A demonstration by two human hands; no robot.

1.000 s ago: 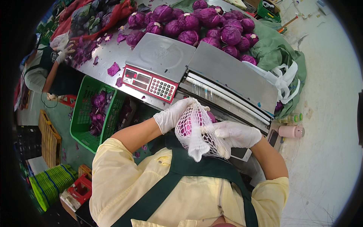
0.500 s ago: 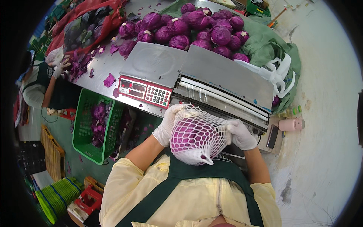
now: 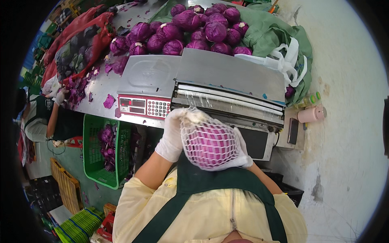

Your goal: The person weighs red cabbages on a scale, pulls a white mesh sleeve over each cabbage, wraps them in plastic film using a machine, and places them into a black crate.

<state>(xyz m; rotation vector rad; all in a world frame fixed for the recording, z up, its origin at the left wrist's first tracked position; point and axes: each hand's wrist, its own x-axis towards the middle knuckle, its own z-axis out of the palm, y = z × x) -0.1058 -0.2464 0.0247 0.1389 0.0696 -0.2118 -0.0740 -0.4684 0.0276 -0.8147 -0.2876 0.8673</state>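
Note:
A purple cabbage (image 3: 214,140) is held close in front of my apron, wrapped in a white foam net sleeve (image 3: 205,163). My left hand (image 3: 172,135), in a white glove, closes on the bunched end of the sleeve at the cabbage's upper left. Cupped round its right side and underside is my gloved right hand (image 3: 242,150); its fingers are partly hidden behind the cabbage. Just beyond stand a film wrapping machine (image 3: 233,77) with white rollers and a scale (image 3: 148,75) with a red keypad panel.
Purple cabbages (image 3: 188,20) are heaped on the metal table's far side, beside a green cloth sack (image 3: 265,34). A green crate (image 3: 90,162) with cabbage leaves stands lower left. A co-worker (image 3: 38,115) works at far left. A pink bottle (image 3: 311,114) stands at right.
My right hand has shifted from the sleeve's right edge to beneath and beside the cabbage. The sleeve's pointed lower end no longer shows. The view has turned slightly.

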